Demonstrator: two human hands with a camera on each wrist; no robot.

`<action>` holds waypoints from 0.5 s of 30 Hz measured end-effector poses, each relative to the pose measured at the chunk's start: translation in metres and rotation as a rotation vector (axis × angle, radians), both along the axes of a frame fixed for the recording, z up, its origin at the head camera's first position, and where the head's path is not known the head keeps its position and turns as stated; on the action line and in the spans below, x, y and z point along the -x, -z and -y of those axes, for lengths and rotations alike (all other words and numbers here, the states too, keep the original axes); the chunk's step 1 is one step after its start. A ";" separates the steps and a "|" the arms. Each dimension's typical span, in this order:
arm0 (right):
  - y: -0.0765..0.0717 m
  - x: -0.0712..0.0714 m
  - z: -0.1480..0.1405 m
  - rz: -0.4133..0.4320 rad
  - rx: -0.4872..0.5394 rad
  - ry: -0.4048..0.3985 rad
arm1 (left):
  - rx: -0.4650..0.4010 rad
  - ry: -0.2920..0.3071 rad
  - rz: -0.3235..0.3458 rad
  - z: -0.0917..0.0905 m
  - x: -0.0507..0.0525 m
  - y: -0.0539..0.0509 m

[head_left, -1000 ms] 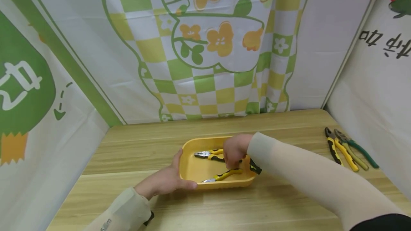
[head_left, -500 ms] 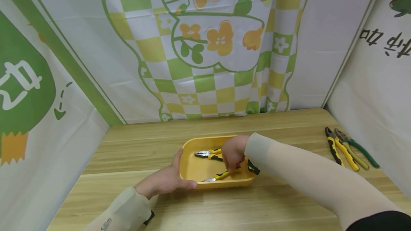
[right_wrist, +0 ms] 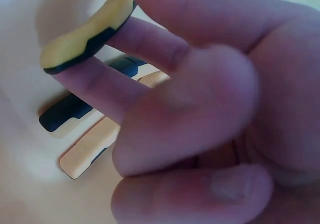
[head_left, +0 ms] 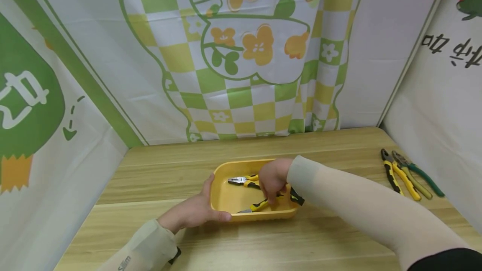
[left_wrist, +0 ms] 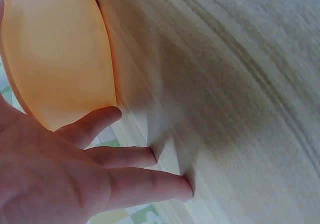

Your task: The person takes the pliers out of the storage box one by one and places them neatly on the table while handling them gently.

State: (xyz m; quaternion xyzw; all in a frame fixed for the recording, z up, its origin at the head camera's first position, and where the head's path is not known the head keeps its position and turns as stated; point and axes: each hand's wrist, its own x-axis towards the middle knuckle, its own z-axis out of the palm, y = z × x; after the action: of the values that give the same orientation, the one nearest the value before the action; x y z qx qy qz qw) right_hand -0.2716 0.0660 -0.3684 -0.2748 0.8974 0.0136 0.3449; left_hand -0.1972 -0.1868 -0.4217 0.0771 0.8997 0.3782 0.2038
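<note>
Tabletop (head_left: 158,170) in the head view carries a yellow tray (head_left: 260,217) with two pairs of pliers visible inside: rear pliers (head_left: 241,180), their metal head toward the tray's left end, and front pliers (head_left: 260,206), lying slantwise by the near wall. The left hand (head_left: 197,211) straddles the left end, thumb along the near rim. The right hand (head_left: 273,179) reaches down inside, fingertips at the front pliers' handles. Well apart, toward the right edge, black-and-yellow pliers (head_left: 388,170) and green-handled pliers (head_left: 424,176) lie side by side. The front pliers' head sits close to the near wall, so a slanting lift could snag it there and tug the tray.

In the left wrist view the fingers are straight and spread, one of them touching the tray's outside. I judge that this grip braces more than it clasps, and a hard tug could slide the tray away from it.

In the right wrist view the grip is narrowed to a pinch: two fingertips and what looks like the thumb on one yellow-and-black handle (right_wrist: 90,32), the other fingers folded inward. Whether the second handle is caught too, I cannot tell. If not, the pliers could swing apart or twist loose, since the rounded handle is pinched near its end. Further handles (right_wrist: 90,146) lie close behind the fingers and could be dragged along.
</note>
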 end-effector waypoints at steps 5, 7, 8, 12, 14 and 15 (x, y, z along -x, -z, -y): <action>0.001 0.000 -0.001 -0.046 0.001 -0.064 | -0.004 -0.004 -0.001 0.000 0.000 0.000; 0.003 0.000 -0.001 -0.057 0.005 -0.097 | -0.008 -0.004 -0.003 0.000 0.000 0.000; 0.003 0.001 -0.001 -0.062 0.006 -0.115 | -0.008 -0.003 -0.004 0.000 0.000 0.000; 0.007 0.001 -0.002 -0.073 0.012 -0.181 | -0.010 -0.003 -0.006 0.000 0.000 0.001; 0.008 0.000 -0.002 -0.083 0.013 -0.200 | -0.006 -0.002 -0.008 0.000 0.001 0.001; 0.009 0.000 -0.002 -0.089 0.012 -0.208 | -0.006 -0.002 -0.008 0.000 0.001 0.001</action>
State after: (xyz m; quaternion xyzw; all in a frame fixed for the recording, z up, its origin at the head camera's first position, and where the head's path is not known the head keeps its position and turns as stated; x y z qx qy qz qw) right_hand -0.2719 0.0679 -0.3773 -0.3674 0.8786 0.0562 0.3000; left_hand -0.1981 -0.1867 -0.4230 0.0785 0.8995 0.3805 0.1997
